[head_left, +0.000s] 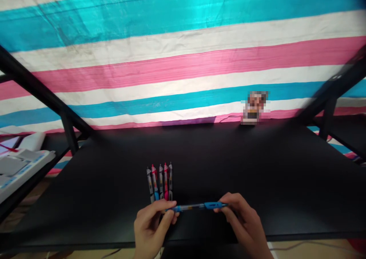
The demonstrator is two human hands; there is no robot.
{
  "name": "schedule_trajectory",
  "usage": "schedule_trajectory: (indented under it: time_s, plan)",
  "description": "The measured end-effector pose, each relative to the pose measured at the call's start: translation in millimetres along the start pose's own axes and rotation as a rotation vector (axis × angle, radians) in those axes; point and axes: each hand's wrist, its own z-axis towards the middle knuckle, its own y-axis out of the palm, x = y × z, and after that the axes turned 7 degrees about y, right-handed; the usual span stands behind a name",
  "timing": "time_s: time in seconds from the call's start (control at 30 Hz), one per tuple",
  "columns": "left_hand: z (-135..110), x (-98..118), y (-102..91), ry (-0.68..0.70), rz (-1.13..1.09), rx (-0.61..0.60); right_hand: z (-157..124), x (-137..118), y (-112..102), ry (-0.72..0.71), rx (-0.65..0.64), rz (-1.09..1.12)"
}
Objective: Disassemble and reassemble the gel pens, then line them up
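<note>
A blue pen (197, 206) with a clear barrel is held level just above the near edge of a black table (257, 167). My left hand (153, 224) pinches its left end. My right hand (243, 219) pinches the blue grip at its right end. Just beyond my left hand, several pens (160, 182) lie side by side on the table, pointing away from me, with red, blue and grey parts.
A striped cloth (183, 60) in cyan, white and pink hangs behind the table. Black frame bars slant at left (42, 95) and right (334, 95). A small blurred object (254, 108) stands at the table's far edge. White equipment (20, 163) sits at far left.
</note>
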Motion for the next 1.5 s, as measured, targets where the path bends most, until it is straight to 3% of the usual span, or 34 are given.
schedule_trajectory:
  time_s: [0.17, 0.57, 0.67, 0.8, 0.97, 1.1, 1.33, 1.5]
  plan:
    - [-0.5, 1.2, 2.3, -0.012, -0.007, 0.017, 3.0, 2.3, -6.0, -0.062, -0.109, -0.049]
    - [1.3, 4.0, 6.4, 0.058, 0.201, 0.016, 5.1, -3.5, -0.4, -0.088, -0.017, -0.092]
    - [1.9, 8.0, 15.9, -0.015, 0.207, 0.102, 5.6, -3.6, -0.1, -0.076, -0.018, -0.097]
    - [1.8, 12.2, 39.0, -0.162, 0.041, 0.221, 6.7, -1.2, 0.1, -0.039, -0.016, -0.120]
    - [4.7, 11.4, 64.0, -0.167, -0.187, 0.128, 8.7, -1.0, -0.8, -0.058, -0.034, -0.134]
    - [22.9, 18.3, 65.8, -0.135, -0.272, 0.044, 8.7, -2.6, -1.7, -0.109, -0.079, -0.074]
    - [81.1, 26.7, 39.6, -0.026, -0.191, -0.032, 6.9, -4.2, -3.5, -0.092, -0.059, 0.003]
    - [101.7, 23.7, 28.8, -0.139, -0.233, -0.131, 10.3, -10.7, -2.4, -0.114, -0.070, -0.008]
